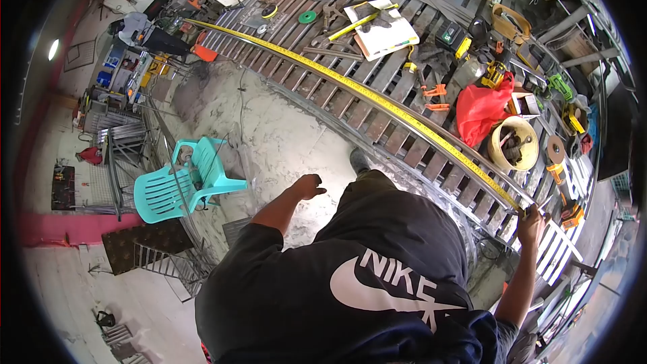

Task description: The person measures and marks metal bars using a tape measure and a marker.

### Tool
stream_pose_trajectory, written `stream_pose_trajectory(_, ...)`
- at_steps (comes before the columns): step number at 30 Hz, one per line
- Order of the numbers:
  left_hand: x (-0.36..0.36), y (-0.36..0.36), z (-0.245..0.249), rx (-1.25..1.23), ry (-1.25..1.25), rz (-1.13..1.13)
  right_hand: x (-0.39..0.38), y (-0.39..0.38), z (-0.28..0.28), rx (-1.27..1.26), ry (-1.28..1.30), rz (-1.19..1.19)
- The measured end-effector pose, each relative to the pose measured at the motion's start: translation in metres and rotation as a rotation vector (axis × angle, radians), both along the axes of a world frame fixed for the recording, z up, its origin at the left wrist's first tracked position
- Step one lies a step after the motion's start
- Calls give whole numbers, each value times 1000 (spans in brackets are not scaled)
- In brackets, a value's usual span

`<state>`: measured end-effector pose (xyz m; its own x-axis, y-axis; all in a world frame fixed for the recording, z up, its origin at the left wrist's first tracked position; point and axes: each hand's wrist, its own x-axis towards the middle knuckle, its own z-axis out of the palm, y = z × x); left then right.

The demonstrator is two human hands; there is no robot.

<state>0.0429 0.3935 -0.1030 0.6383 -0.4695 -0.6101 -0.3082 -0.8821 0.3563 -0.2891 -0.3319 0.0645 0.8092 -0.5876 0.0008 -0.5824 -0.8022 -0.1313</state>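
Note:
A long yellow tape measure (367, 96) stretches diagonally over the slatted metal workbench, lying along a thin metal bar (431, 136). At its near right end, my right hand (531, 224) is closed on the tape, with fingertips right at the bar's end. My left hand (309, 187) hangs over the floor between the bench and a turquoise plastic chair (165, 192). Its fingers are loosely curved, with a gap at the thumb and nothing in them.
On the slatted workbench (317, 87) lie white paper (387, 35), a red bag (480, 113), a bucket of tools (513, 143), orange clamps (437, 98) and a green disc (307, 17). Another person (145, 32) bends at the far left. Metal frames (125, 138) stand behind the chair.

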Motion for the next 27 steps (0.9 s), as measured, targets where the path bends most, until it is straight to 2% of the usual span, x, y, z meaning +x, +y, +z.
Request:
stream_pose_trajectory(14, 24, 0, -1, -14, 12, 12, -2, 1, -4, -26, -65, 45)
stream_pose_trajectory(17, 29, 0, 4, 4, 9, 7, 5, 5, 9, 44, 115, -50)
stream_pose_trajectory(27, 37, 3, -4, 17, -27, -31, 2, 3, 7, 75, 47, -46)
